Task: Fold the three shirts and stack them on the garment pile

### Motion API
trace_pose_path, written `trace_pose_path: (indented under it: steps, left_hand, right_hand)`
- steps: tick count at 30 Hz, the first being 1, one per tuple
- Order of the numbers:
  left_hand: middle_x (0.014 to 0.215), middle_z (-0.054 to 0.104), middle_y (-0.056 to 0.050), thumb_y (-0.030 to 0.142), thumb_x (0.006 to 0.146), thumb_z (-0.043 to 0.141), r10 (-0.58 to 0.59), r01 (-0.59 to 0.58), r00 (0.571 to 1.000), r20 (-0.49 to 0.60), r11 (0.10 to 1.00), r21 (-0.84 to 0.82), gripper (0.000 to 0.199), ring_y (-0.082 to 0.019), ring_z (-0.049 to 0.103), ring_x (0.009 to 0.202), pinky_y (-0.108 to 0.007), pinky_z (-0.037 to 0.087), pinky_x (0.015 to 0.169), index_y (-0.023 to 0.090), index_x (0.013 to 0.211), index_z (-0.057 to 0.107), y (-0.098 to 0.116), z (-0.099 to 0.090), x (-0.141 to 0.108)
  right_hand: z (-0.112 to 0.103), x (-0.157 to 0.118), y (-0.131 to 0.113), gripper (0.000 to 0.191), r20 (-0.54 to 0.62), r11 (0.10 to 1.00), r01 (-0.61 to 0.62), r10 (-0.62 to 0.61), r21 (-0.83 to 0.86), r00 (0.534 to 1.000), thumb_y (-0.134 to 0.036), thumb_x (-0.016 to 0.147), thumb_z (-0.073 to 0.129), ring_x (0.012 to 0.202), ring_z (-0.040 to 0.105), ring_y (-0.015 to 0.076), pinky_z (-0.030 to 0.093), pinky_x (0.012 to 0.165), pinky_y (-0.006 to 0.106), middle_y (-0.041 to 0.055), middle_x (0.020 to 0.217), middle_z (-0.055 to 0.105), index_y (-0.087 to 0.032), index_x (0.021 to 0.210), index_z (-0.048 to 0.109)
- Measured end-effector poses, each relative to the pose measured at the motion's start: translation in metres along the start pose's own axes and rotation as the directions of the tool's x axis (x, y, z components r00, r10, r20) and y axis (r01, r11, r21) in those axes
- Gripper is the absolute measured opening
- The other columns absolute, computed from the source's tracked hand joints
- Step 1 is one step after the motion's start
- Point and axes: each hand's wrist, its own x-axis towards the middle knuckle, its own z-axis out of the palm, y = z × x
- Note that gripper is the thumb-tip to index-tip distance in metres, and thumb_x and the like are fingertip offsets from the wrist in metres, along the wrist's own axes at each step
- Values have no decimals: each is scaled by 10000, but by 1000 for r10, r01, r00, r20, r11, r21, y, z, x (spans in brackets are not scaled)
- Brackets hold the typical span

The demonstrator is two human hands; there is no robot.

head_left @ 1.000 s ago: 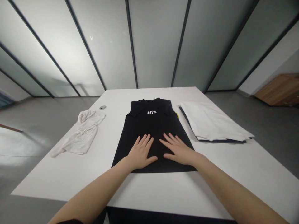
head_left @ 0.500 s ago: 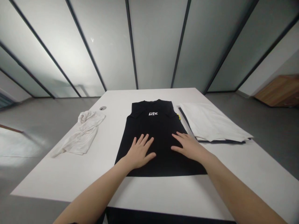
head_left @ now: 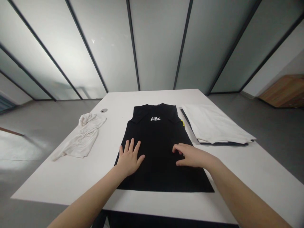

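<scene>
A black shirt (head_left: 158,139) lies flat on the white table (head_left: 71,182), its neck toward the far edge and a small white print on its upper part. On the shirt's left side, near the lower edge, my left hand (head_left: 129,160) rests flat with its fingers spread. My right hand (head_left: 188,155) is over the right side of the shirt, fingers bent and thumb apart, with nothing between them. Something small and yellow (head_left: 182,123) shows at the shirt's right edge.
A crumpled white garment (head_left: 83,139) lies on the table's left part. Folded white cloth (head_left: 213,123) sits on dark cloth at the right. A round grommet (head_left: 104,110) is set in the table at the far left. Frosted glass panels stand behind.
The black shirt has slid toward me, its lower edge now closer to the table's near edge. My left hand has moved left and nearer; my right hand's fingers have curled.
</scene>
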Motion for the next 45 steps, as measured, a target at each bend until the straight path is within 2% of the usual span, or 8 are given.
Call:
trace_pose_path:
  steps: [4, 9, 13, 18, 21, 27, 36, 45]
  left_hand:
    - [1803, 188, -223, 617, 1060, 427, -25, 21, 992, 122, 999, 37, 802, -521, 214, 1638, -808, 336, 1151, 229, 1749, 294, 7, -13, -27]
    - [1669, 448, -306, 714, 875, 671, -34, 22, 956, 293, 999, 46, 927, -590, 533, 1405, -810, 465, 988, 231, 1648, 500, 12, -53, -50]
    - [1122, 764, -242, 666, 987, 552, 82, -85, 975, 205, 996, 8, 595, -478, 705, 1131, -604, 554, 920, 162, 1219, 768, 13, -79, -24]
    - [1249, 694, -214, 453, 1065, 508, 91, -97, 983, -162, 995, -31, 403, -393, 651, 1211, -494, 523, 982, 147, 1260, 681, 12, -59, 45]
    - [1183, 691, -183, 403, 1005, 629, -11, -12, 983, -182, 992, -124, 307, -362, 658, 1144, -470, 515, 994, 157, 1180, 684, -4, -34, 69]
    - [1114, 740, -97, 395, 898, 763, 109, -163, 981, -158, 907, -387, 235, -294, 704, 1051, -424, 538, 1002, 221, 1055, 784, -43, -17, 74]
    - [998, 756, -77, 286, 968, 642, 95, -157, 983, -156, 877, -455, 178, -255, 709, 981, -386, 541, 949, 228, 884, 789, -41, -13, 80]
    - [732, 621, 5, 359, 1056, 464, -230, -89, 915, -331, 685, -723, 231, -180, 624, 682, -299, 483, 682, 242, 873, 542, -49, -16, 84]
  right_hand:
    - [-2, -9, -3, 409, 287, 965, -133, 65, 226, 956, -408, 783, 855, 719, 660, 200, 563, 577, 303, 17, 906, 662, -224, 1116, 704]
    - [-1, -14, -2, 459, 609, 883, -258, -39, 393, 792, -503, 753, 861, 715, 699, 197, 576, 501, 255, 22, 831, 709, -199, 1062, 711]
    - [1, -3, -6, 420, 350, 862, -111, -80, 494, 933, -531, 869, 779, 721, 712, 182, 543, 499, 216, 31, 850, 720, -207, 1125, 701]
    - [14, 19, 0, 340, -66, 868, 11, 25, 496, 997, -517, 961, 669, 749, 685, 174, 495, 488, 195, 34, 873, 697, -226, 1136, 681]
    - [21, 30, 13, 356, -77, 859, -18, 66, 512, 995, -537, 946, 675, 713, 666, 173, 500, 468, 214, 30, 852, 665, -213, 1093, 677]
    - [25, 38, 27, 401, -75, 810, -25, 85, 585, 994, -580, 956, 667, 668, 642, 151, 531, 491, 235, 22, 853, 650, -207, 1103, 661]
    - [21, 33, 17, 338, -49, 816, -69, 118, 574, 992, -520, 983, 669, 692, 647, 141, 521, 513, 219, 30, 892, 660, -207, 1111, 667]
    - [22, 33, 18, 338, -57, 807, -51, 105, 588, 993, -504, 992, 657, 684, 645, 138, 524, 519, 226, 30, 896, 658, -195, 1129, 665]
